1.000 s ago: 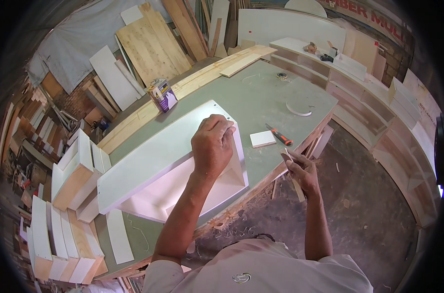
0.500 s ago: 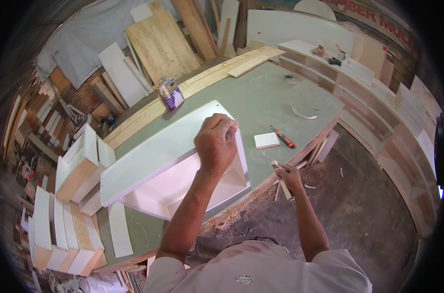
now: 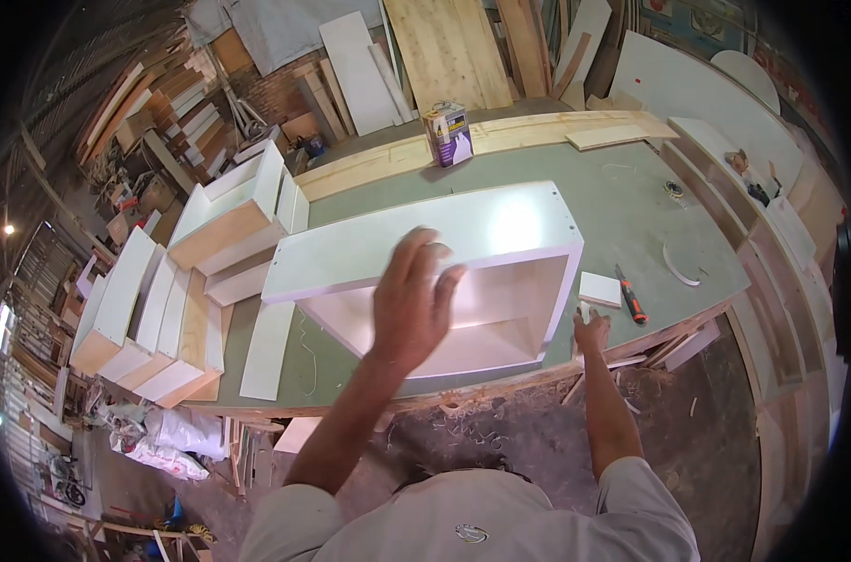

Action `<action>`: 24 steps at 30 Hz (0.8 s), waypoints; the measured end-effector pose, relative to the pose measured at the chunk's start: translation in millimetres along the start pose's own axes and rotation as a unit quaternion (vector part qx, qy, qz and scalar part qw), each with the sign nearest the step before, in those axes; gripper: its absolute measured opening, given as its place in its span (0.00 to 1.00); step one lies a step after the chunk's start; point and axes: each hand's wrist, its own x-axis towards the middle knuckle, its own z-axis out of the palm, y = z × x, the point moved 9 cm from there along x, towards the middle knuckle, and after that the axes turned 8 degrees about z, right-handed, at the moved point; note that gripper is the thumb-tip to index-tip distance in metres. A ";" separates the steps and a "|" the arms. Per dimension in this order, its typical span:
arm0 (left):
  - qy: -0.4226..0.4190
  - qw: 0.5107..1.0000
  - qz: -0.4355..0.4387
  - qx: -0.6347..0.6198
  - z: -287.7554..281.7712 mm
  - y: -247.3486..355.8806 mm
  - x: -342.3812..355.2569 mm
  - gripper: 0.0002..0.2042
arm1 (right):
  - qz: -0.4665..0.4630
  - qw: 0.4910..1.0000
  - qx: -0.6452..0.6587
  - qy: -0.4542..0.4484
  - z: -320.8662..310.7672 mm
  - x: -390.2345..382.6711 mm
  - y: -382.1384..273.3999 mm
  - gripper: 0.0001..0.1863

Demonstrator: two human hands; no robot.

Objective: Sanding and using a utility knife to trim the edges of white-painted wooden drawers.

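An open-fronted white cabinet box [image 3: 425, 229] lies on the green-topped workbench [image 3: 528, 169], its hollow side facing me. Over its near upper edge is my left hand [image 3: 411, 314], fingers loosely curled and apart, with nothing visible in them; whether it touches the box I cannot tell. Right of the box, at the bench's near edge, my right hand [image 3: 592, 332] is closed on a pale wooden piece [image 3: 584, 310], mostly hidden by the fingers. Just beyond that hand lies a small white block [image 3: 600, 289], with a red-and-black utility knife [image 3: 632, 296] alongside.
A purple-and-white can [image 3: 449, 136] stands at the back of the bench. White drawer boxes [image 3: 229, 211] are stacked at the left. A curved white strip [image 3: 678, 267] and a tape roll [image 3: 673, 189] lie at the right. Long shelving [image 3: 772, 272] runs along the right side.
The view has turned to the left. My left hand has come away from the box's right corner, moving left along its edge. My right hand has moved in beside the white block.
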 end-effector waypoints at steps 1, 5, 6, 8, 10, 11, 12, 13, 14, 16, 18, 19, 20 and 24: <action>-0.040 0.998 -0.039 -0.003 -3.8 -9.7 -12.0 0.17 | -0.016 1.000 -0.015 0.012 2.2 2.8 3.4 0.34; -0.082 0.989 0.009 0.124 -39.3 -32.1 -59.4 0.24 | -0.040 0.999 0.004 -0.003 7.0 -0.5 17.4 0.34; -0.079 0.987 -0.007 0.137 -49.6 -41.1 -69.3 0.25 | -0.035 0.999 0.002 0.000 5.2 -7.0 23.1 0.34; -0.060 0.987 -0.028 0.146 -66.7 -58.3 -85.0 0.24 | -0.039 0.991 0.074 0.102 -18.0 -30.8 43.3 0.34; -0.050 0.987 -0.040 0.148 -74.4 -73.1 -94.8 0.24 | -0.016 0.983 0.080 0.166 -25.3 -57.2 104.1 0.33; -0.034 0.988 -0.039 0.144 -78.8 -78.0 -98.8 0.24 | 0.009 0.979 0.066 0.194 -30.2 -79.7 137.8 0.31; -0.022 0.990 -0.037 0.137 -84.2 -81.6 -104.3 0.23 | 0.039 0.973 0.049 0.222 -40.4 -109.3 172.0 0.30; -0.006 0.990 -0.032 0.137 -91.8 -87.2 -116.0 0.22 | 0.123 0.971 0.010 0.206 -46.1 -151.3 188.1 0.26; 0.012 0.992 -0.022 0.120 -95.7 -91.9 -122.5 0.22 | 0.217 0.965 -0.038 0.144 -45.5 -187.0 222.1 0.25; 0.021 0.995 0.028 0.089 -97.8 -98.2 -126.6 0.20 | 0.325 0.931 -0.146 0.080 -27.3 -273.8 304.8 0.30; 0.014 0.994 0.065 0.088 -104.5 -101.3 -127.1 0.20 | 0.442 0.885 -0.142 0.041 -18.5 -374.1 361.3 0.29; 0.014 0.993 0.061 0.100 -109.0 -100.3 -128.6 0.20 | 0.494 0.863 -0.102 0.019 -16.6 -425.3 381.9 0.29; 0.014 0.992 0.056 0.116 -106.8 -98.4 -125.5 0.20 | 0.536 0.838 -0.094 0.043 -27.6 -482.2 402.8 0.29; -0.032 0.994 0.067 0.078 -80.4 -77.2 -113.2 0.19 | 0.604 0.795 -0.054 -0.012 -16.7 -682.1 410.9 0.28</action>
